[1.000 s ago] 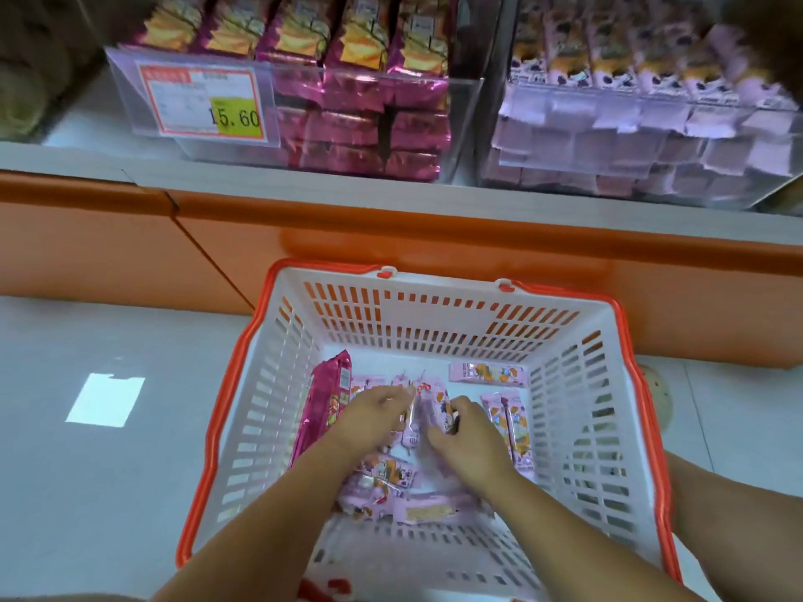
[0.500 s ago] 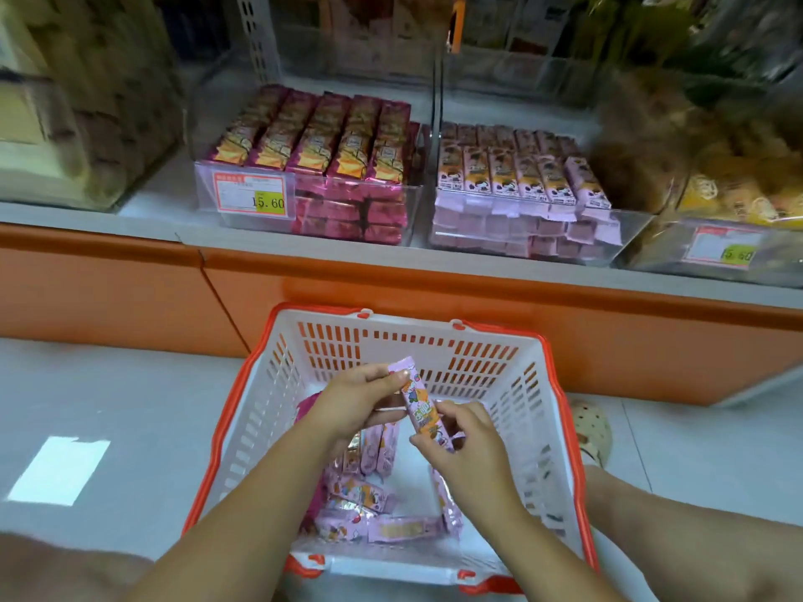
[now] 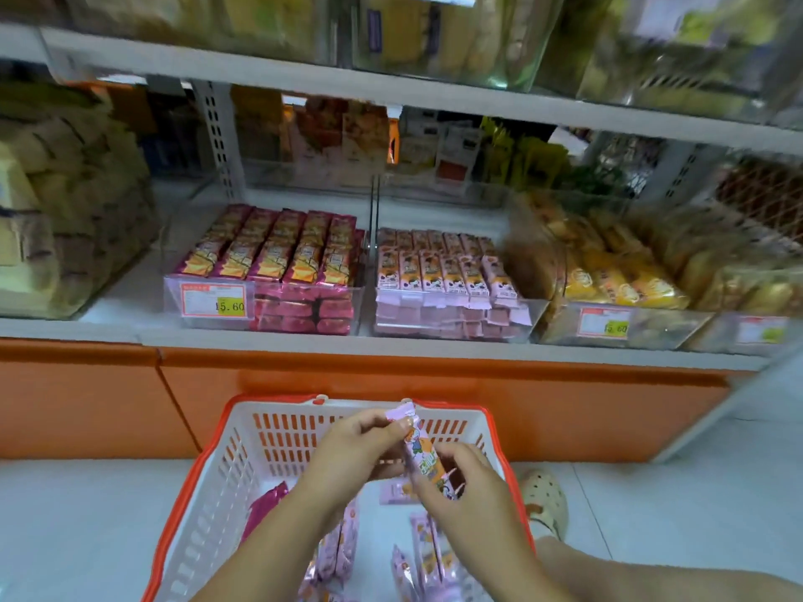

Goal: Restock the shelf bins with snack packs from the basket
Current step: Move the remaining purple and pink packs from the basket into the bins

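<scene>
Change since earlier: both hands have lifted higher over the basket with the pack between them, and the view has tipped up to show more shelving.
Left hand: the left hand (image 3: 356,445) pinches the top end of a light pink snack pack (image 3: 419,456) between thumb and fingertips.
Right hand: the right hand (image 3: 469,493) has its fingers curled round the lower half of the same pack.
Held pack: nearly upright, leaning a little to the left, above the far half of the basket and well below the shelf.
Basket: the white basket (image 3: 208,471) with an orange rim sits on the floor against the orange shelf base. Loose pink packs (image 3: 428,553) lie on its bottom, and a magenta pack (image 3: 267,508) leans at its left wall.
Likely target: the clear bin of light pink packs (image 3: 452,317), on the lowest shelf straight ahead, appears to match the held pack.
Neighbour: the bin of magenta packs (image 3: 304,315) stands just to the left and carries a price label (image 3: 213,299).
Stage: one pack seems lifted out; the carry to the shelf is not yet done.
Risk, wrong bin: the two pink bins stand side by side, so a hurried reach could misplace the pack.
Risk, spill: the target bin looks full to its front wall, so a pack laid on top could slide off.
Risk, drop: shifting to one hand on slick wrapping could let the pack slip.
</scene>
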